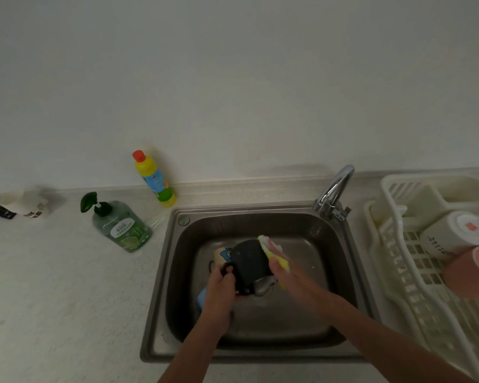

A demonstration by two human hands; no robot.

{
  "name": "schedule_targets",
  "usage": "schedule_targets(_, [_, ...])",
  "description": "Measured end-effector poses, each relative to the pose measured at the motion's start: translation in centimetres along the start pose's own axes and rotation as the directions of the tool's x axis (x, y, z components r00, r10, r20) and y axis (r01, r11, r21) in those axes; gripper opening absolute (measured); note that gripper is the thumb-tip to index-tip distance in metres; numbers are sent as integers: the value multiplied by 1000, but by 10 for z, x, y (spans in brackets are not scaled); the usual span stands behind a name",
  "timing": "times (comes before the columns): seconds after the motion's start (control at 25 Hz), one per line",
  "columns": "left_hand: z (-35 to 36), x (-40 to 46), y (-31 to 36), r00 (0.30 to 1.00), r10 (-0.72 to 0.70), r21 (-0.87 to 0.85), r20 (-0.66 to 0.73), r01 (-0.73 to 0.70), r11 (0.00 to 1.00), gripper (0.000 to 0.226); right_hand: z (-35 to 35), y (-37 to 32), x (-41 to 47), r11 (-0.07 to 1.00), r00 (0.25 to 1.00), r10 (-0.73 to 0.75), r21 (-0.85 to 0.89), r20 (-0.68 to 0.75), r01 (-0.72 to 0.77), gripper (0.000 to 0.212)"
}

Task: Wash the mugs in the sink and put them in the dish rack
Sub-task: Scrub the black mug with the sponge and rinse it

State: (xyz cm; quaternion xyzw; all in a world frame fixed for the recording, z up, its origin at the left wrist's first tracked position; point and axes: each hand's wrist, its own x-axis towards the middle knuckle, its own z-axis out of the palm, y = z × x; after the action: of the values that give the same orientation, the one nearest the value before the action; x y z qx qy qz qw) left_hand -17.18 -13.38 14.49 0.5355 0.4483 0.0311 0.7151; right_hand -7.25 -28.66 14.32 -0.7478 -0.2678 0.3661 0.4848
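Over the steel sink (174, 272) my left hand (221, 286) grips a dark grey mug (250, 262) by its handle, the mug lying on its side. My right hand (284, 272) holds a yellow-green sponge (273, 251) pressed against the mug's right side. A cream mug with a blue cartoon print (221, 255) lies in the sink behind the dark one. A blue object (202, 298) shows partly under my left wrist. In the white dish rack (393, 244) on the right a white mug (454, 236) and a pink mug (470, 272) rest upside down.
The chrome tap (335, 192) stands at the sink's back right corner. On the counter to the left are a green pump bottle of dish soap (119, 225), a yellow bottle with a red cap (154, 178), and a white mug on its side (25, 205) beside a dark item.
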Motion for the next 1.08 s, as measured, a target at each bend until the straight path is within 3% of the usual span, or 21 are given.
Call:
schedule_targets(0.08, [-5,5,6,998,17,-16,-55,-18,1000,24,8,1,-10,993,1000,-30,-112,3,30,51])
schedule_targets(0.16, [-3,8,4,997,45,48,-57,-42,998,20,16,-9,-17,912,988,-145,-379,58,157,53])
schedule_targets(0.28, [8,-1,-9,995,82,147,56,-89,985,18,17,-26,-10,780,957,-261,-555,128,288,54])
schedule_targets(0.36, [12,-6,-12,994,46,83,94,-54,995,22,9,-22,3,860,969,-233,-447,87,247,53])
schedule_targets(0.48, [9,1,-5,996,-66,-78,59,71,994,28,-9,-7,15,998,999,-42,-45,-29,41,44])
schedule_targets(0.6, [-1,7,7,989,-126,-207,82,140,968,30,-8,2,7,999,1000,9,50,-8,-9,41])
schedule_targets(0.68, [-6,7,13,976,-174,-238,130,202,950,32,-1,6,3,998,1000,-24,54,5,24,54])
schedule_targets(0.8, [-8,4,20,935,-285,-209,210,328,921,34,-1,5,9,989,992,-122,76,-10,123,78])
schedule_targets(0.92, [-8,-3,28,912,-330,-138,245,369,919,29,-5,-3,19,959,985,-172,227,-20,172,66])
schedule_targets(1.0, [-8,-6,32,909,-307,-60,283,336,940,29,-6,-5,23,920,991,-111,371,-68,128,53])
schedule_targets(1.08, [-5,-6,33,909,-289,95,301,272,957,42,-6,-6,26,856,989,80,518,-124,-4,37])
